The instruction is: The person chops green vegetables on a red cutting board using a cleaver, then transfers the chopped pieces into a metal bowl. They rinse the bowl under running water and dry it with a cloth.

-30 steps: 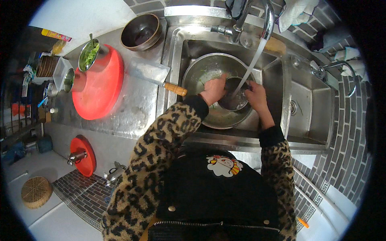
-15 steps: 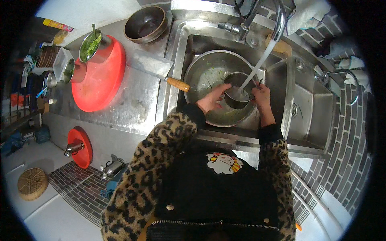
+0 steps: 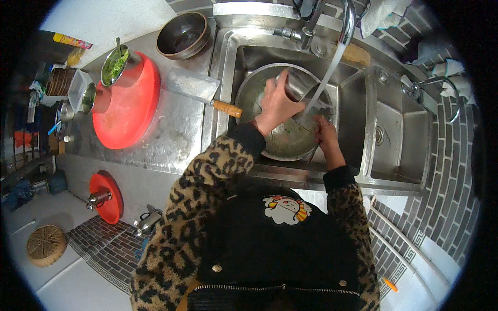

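Note:
A small round metal pot (image 3: 302,85) is tipped on its side over a wide steel basin (image 3: 245,103). My left hand (image 3: 277,103) is closed around the pot's wall. Water from the tap (image 3: 348,26) falls in a white stream beside the pot's mouth. Just below the stream, my right hand (image 3: 327,137) is near the basin's right side, apart from the pot. Its fingers are bent, with a gap between thumb and fingers, and I make out nothing held in them. The basin stands in the left bowl of a steel sink (image 3: 353,124) and has bits of green in it.
A cleaver (image 3: 194,85) lies left of the sink, its wooden handle reaching the sink's edge. Beyond are a dark brown bowl (image 3: 182,35) and a red round board (image 3: 127,119) with metal pots of chopped greens (image 3: 118,66). A second tap (image 3: 441,85) hangs over the right sink bowl.
The pot has gone from upright under the stream to tipped, higher in the basin. My left hand has moved up with it. My right hand has let go of the pot and moved slightly down.

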The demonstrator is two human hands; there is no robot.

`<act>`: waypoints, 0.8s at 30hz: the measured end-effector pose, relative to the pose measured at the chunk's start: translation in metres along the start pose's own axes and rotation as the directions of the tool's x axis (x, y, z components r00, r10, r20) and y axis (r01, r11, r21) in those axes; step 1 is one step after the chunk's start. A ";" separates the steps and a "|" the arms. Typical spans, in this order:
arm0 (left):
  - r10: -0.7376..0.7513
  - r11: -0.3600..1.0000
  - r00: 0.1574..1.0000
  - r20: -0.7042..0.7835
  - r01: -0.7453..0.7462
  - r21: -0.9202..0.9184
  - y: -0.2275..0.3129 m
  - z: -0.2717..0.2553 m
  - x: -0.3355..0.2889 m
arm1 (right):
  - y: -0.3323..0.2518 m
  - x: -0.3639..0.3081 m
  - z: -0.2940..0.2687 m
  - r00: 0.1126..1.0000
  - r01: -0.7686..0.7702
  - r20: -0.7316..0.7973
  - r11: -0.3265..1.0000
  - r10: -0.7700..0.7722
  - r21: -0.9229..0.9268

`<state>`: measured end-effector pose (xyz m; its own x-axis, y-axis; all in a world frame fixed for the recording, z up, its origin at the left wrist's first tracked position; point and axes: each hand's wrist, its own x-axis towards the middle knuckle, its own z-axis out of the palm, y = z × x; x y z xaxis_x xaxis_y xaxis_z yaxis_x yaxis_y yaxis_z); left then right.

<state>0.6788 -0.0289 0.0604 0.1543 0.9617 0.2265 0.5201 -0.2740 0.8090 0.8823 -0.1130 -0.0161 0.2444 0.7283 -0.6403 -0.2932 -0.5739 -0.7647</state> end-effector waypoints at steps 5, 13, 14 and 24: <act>0.370 0.851 0.923 0.109 -0.384 0.359 0.023 -0.045 0.020 | 0.000 -0.011 -0.004 0.989 0.112 -0.098 0.993 -0.109 0.022; 0.456 0.847 0.885 -0.092 -0.400 0.349 0.021 -0.061 0.022 | -0.018 -0.032 -0.005 0.970 0.211 -0.127 0.977 -0.208 0.006; 0.324 0.929 0.933 -0.154 -0.283 0.237 0.018 -0.053 0.014 | -0.018 -0.034 -0.004 0.965 0.230 -0.127 0.973 -0.231 -0.023; -0.372 0.197 0.610 0.700 0.789 -0.583 -0.039 -0.002 -0.044 | -0.058 -0.063 -0.013 0.944 0.254 -0.272 0.938 -0.188 0.234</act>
<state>0.6505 -0.0604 0.0200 0.4885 0.6834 -0.5425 -0.2654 0.7086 0.6538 0.8961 -0.1304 0.0677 0.5375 0.6930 -0.4804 -0.4290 -0.2657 -0.8633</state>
